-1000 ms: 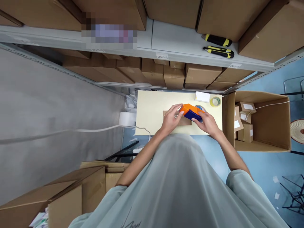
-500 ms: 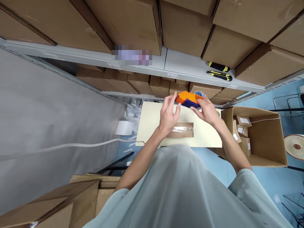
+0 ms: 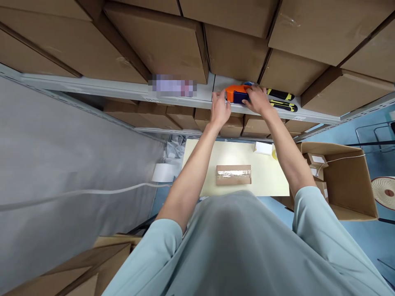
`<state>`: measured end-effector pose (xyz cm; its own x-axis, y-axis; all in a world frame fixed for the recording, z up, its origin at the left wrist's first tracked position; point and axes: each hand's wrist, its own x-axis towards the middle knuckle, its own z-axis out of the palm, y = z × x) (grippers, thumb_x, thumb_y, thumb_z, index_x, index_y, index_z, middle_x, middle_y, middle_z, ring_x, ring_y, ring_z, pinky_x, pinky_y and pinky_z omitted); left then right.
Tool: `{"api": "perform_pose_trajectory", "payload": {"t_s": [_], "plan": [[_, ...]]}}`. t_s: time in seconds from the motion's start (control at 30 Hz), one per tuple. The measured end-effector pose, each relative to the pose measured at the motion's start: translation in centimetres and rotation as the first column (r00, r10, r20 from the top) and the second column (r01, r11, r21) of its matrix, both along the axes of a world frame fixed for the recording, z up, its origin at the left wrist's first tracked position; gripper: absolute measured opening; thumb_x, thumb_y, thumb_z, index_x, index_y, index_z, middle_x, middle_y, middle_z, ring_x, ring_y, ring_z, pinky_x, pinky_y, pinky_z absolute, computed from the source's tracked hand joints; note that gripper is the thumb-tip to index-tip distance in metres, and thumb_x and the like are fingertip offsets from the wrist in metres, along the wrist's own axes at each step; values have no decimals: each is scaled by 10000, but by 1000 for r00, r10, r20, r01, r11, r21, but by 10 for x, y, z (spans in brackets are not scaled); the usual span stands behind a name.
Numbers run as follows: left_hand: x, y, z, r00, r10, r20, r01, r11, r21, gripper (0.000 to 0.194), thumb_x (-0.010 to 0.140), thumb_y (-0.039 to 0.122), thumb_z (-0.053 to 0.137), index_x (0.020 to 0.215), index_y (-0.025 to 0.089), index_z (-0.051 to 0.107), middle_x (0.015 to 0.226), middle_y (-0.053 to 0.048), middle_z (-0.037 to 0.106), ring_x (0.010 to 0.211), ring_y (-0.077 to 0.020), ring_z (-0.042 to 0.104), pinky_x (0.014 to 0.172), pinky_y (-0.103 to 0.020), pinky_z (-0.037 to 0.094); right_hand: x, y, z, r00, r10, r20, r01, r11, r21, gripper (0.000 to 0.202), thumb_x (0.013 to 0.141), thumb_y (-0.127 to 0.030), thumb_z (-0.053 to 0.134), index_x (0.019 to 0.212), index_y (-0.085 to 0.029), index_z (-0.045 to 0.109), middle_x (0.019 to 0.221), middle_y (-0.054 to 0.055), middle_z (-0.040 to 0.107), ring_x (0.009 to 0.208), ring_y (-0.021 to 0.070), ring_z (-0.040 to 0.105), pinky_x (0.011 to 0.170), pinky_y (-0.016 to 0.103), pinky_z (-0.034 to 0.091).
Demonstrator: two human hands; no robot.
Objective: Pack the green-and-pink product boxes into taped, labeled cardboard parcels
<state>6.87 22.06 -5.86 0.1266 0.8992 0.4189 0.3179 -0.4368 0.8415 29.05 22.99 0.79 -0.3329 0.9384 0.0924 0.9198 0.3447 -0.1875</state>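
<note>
An orange and blue tape dispenser (image 3: 236, 94) sits at the front edge of the grey shelf (image 3: 185, 92), up at arm's reach. My right hand (image 3: 257, 100) grips its right end. My left hand (image 3: 219, 107) touches its left end with the fingers curled against it. Far below, a small taped cardboard box (image 3: 233, 174) lies on the pale yellow table (image 3: 200, 160), with neither hand near it.
Two yellow and black utility knives (image 3: 282, 100) lie on the shelf right of the dispenser. Large cartons (image 3: 160, 41) fill the shelf above. A white pad (image 3: 263, 148) lies on the table. An open carton (image 3: 342, 181) with small parcels stands at the right.
Both hands have lifted the tape dispenser from above the table up to the shelf edge. The taped box stays on the table, now uncovered.
</note>
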Motion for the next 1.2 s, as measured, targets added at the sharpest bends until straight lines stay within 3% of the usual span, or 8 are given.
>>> {"api": "perform_pose_trajectory", "payload": {"t_s": [0.23, 0.4, 0.53, 0.63, 0.77, 0.9, 1.03, 1.2], "plan": [[-6, -9, 11, 992, 119, -27, -120, 992, -39, 437, 1129, 491, 652, 1463, 220, 731, 1366, -157, 729, 1420, -308, 696, 1329, -466, 462, -3, -3, -1, 994, -65, -85, 67, 998, 21, 667, 1098, -482, 471, 1591, -34, 505, 1593, 339, 548, 1529, 520, 457, 1290, 813, 256], [-34, -104, 5, 971, 239, -23, -240, 969, -63, 457, 1129, 584, 632, 1254, 189, 826, 1187, -109, 846, 1082, -246, 830, 1092, -394, 648, 1, -97, -3, 957, -20, -290, 68, 986, 155, 678, 1187, -568, 248, 1730, -195, 409, 1721, 229, 461, 1638, 477, 395, 1316, 799, 293], [-60, -219, -37, 981, 178, -78, -194, 923, -331, 616, 1169, 645, 468, 1413, 172, 777, 1234, -144, 871, 1031, -254, 865, 956, -409, 714, -4, -226, -60, 896, -125, -427, 122, 992, -34, 652, 1197, -582, 283, 1736, -259, 455, 1736, 198, 519, 1642, 389, 466, 1337, 694, 399], [-74, -289, -72, 979, 32, -201, -123, 881, -457, 654, 1198, 597, 351, 1535, 163, 706, 1426, -175, 813, 1320, -287, 802, 1156, -488, 656, -15, -318, -117, 821, -296, -488, 174, 944, -280, 703, 1195, -612, 269, 1760, -237, 454, 1764, 187, 524, 1667, 345, 473, 1384, 641, 392], [-72, -340, -102, 872, -267, -411, 40, 874, -484, 681, 1197, 537, 330, 1699, 134, 553, 1788, -185, 503, 1735, -340, 387, 1420, -588, 356, -31, -397, -169, 719, -508, -474, 253, 827, -503, 817, 1182, -666, 261, 1840, -182, 283, 1886, 175, 337, 1776, 318, 291, 1454, 596, 291], [-55, -358, -120, 715, -457, -528, 157, 842, -516, 743, 1166, 523, 439, 1793, 127, 397, 1912, -190, 214, 1810, -404, 22, 1448, -694, 134, -42, -421, -187, 665, -569, -484, 251, 780, -573, 866, 1182, -667, 255, 1871, -166, 104, 1931, 150, 200, 1806, 302, 190, 1464, 570, 266], [-46, -364, -132, 654, -493, -573, 148, 827, -542, 773, 1152, 503, 468, 1816, 128, 343, 1922, -219, 130, 1807, -430, -22, 1430, -743, 83, -53, -418, -196, 629, -615, -476, 303, 758, -578, 877, 1179, -681, 234, 1873, -168, 79, 1927, 137, 225, 1805, 297, 193, 1456, 550, 292], [-40, -367, -133, 590, -502, -633, 133, 833, -537, 842, 1132, 523, 494, 1823, 83, 301, 1925, -223, 102, 1804, -439, -48, 1436, -725, 25, -59, -408, -207, 574, -711, -407, 395, 676, -622, 900, 1167, -706, 173, 1867, -145, 103, 1891, 173, 317, 1738, 333, 383, 1387, 552, 411]]}}
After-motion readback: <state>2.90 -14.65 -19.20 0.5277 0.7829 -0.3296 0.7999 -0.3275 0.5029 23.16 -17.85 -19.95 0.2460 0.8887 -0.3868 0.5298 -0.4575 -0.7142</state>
